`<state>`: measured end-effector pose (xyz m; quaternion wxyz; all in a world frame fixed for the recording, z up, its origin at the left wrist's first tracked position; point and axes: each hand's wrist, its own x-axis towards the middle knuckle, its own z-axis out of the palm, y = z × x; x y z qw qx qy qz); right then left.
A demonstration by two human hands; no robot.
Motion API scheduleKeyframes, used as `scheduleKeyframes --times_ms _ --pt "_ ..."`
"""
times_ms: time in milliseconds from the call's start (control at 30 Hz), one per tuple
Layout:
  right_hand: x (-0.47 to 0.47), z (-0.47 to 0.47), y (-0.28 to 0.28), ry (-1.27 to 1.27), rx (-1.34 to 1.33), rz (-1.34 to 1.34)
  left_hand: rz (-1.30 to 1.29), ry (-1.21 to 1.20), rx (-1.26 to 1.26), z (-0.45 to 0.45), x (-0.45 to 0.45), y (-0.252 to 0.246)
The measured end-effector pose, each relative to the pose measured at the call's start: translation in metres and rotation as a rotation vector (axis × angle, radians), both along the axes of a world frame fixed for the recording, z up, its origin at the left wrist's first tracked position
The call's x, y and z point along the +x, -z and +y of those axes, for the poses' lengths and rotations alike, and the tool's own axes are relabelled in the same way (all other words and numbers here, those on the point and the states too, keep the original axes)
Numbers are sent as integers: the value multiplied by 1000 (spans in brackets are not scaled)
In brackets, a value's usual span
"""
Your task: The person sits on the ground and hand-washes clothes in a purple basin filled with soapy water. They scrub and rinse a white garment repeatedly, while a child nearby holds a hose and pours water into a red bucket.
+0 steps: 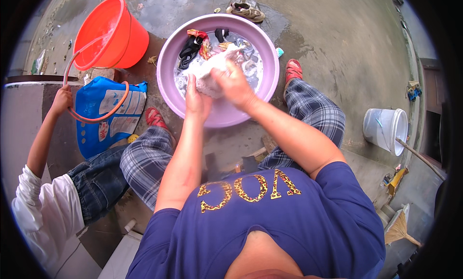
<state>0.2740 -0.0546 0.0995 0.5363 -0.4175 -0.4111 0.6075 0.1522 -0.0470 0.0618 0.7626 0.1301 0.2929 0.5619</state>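
Observation:
Before me stands a purple plastic basin (220, 119) of sudsy water. Over its near half, my left hand (197, 100) holds a wet white cloth (211, 74) from the left. My right hand (234, 85), blurred, presses against the cloth's right side with the thumb on top. Part of the cloth is washed out by glare. Behind it in the water lie a black garment (189, 52), a red and yellow patterned cloth (204, 47), a small black cloth piece (221, 34) and greyish fabric (249, 53).
An orange-red bucket (139, 40) stands left, with a hose (119, 107) running water into it. Another person's hand (63, 101) grips that hose. Below is a blue printed bag (88, 109). A sneaker (246, 12) lies beyond the basin; a white bucket (378, 129) is at right.

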Motion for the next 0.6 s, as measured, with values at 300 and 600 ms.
scheduleKeyframes --times_ms 300,600 --pt "9 27 -46 515 -171 -860 272 -124 -156 -17 52 -23" --pt "-15 1 -38 212 -253 -810 -578 93 228 -19 54 -20"
